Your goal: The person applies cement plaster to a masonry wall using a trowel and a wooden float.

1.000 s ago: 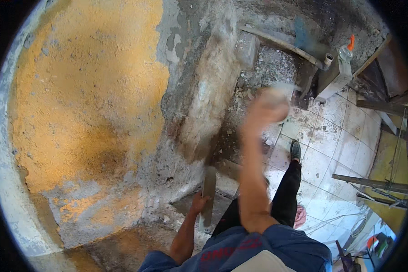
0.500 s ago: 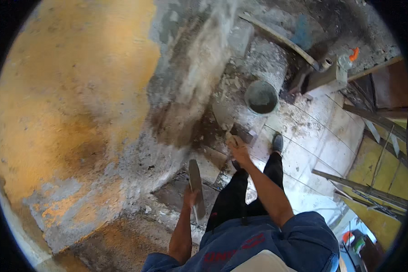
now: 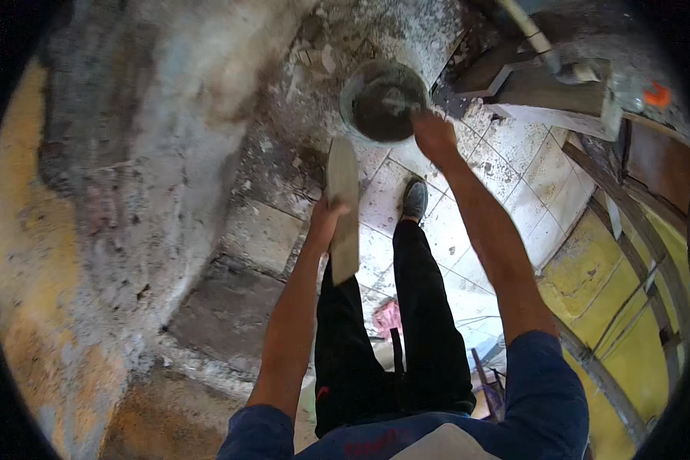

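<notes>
A long flat wooden board (image 3: 345,172), like a plasterer's float or hawk, is upright in my left hand (image 3: 329,220), with the fingers wrapped round its side. Its far end comes close to the bucket. My right hand (image 3: 435,138) is closed at the right edge of a round bucket (image 3: 346,100). It grips a trowel, whose blade reaches into the bucket and barely shows. Wet grey mortar (image 3: 376,111) lies inside the bucket.
On the left rises a wall (image 3: 46,253) with patchy plaster and yellow paint. Dirty white tiles (image 3: 506,153) cover the floor. Wooden beams (image 3: 629,222) lean at the right. A pipe (image 3: 533,34) and a box-like wooden piece (image 3: 552,96) stand at the far right.
My view has turned from the wall toward the bucket. My right hand has moved with the trowel to the bucket. My left hand has brought the board forward, nearer the bucket.
</notes>
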### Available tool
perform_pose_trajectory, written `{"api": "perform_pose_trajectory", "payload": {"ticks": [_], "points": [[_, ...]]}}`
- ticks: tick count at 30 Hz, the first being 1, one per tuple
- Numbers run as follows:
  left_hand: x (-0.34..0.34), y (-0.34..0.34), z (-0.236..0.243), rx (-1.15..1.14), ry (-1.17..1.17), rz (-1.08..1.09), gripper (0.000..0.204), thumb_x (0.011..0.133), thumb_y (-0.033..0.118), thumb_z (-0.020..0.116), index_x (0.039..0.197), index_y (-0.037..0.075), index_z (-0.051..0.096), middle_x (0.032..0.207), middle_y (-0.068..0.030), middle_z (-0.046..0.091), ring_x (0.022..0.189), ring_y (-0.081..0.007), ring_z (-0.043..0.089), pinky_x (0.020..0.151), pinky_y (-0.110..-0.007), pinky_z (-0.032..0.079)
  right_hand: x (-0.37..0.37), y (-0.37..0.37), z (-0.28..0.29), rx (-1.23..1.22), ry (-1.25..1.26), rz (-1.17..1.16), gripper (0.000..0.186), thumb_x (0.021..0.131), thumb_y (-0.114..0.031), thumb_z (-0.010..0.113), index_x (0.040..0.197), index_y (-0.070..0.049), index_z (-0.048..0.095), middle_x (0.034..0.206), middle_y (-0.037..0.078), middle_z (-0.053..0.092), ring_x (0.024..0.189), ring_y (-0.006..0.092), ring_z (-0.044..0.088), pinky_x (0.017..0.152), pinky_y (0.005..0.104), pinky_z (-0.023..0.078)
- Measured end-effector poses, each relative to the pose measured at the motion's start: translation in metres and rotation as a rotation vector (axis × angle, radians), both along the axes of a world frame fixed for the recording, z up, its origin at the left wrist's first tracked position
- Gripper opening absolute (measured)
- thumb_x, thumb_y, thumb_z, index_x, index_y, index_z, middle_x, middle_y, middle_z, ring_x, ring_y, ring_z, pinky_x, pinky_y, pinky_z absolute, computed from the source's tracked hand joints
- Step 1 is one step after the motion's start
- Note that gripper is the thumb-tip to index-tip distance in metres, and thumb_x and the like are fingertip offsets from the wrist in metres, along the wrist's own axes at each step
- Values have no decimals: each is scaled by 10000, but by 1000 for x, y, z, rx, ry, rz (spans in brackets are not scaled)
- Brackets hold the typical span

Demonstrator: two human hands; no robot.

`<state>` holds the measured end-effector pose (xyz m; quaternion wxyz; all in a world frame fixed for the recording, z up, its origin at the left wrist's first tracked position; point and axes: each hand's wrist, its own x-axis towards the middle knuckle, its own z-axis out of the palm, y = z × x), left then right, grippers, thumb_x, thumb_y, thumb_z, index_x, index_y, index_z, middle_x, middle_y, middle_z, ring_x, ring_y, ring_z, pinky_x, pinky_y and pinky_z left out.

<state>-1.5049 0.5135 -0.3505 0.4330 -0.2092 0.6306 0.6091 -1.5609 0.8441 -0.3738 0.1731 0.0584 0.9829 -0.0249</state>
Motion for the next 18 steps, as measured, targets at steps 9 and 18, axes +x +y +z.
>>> {"api": "perform_pose_trajectory", "payload": {"ticks": [9,18], "points": [[-48,127,-102,97,-198,276,572,741,242,688,1256,25,567,1004,-119,640,898,-295,663,826,-453,532,-20,10,-91,36,-78,472,119,864,-120,655,878,-99,771,891,103,738,870,260,741,723,412,604],[-60,117,-103,120,-252,237,499,763,284,687,1173,10,610,976,-107,644,865,-273,654,808,-423,519,-26,-1,-46,-303,-372,210,192,879,-150,616,984,-27,719,985,195,736,892,377,724,740,480,583]]}}
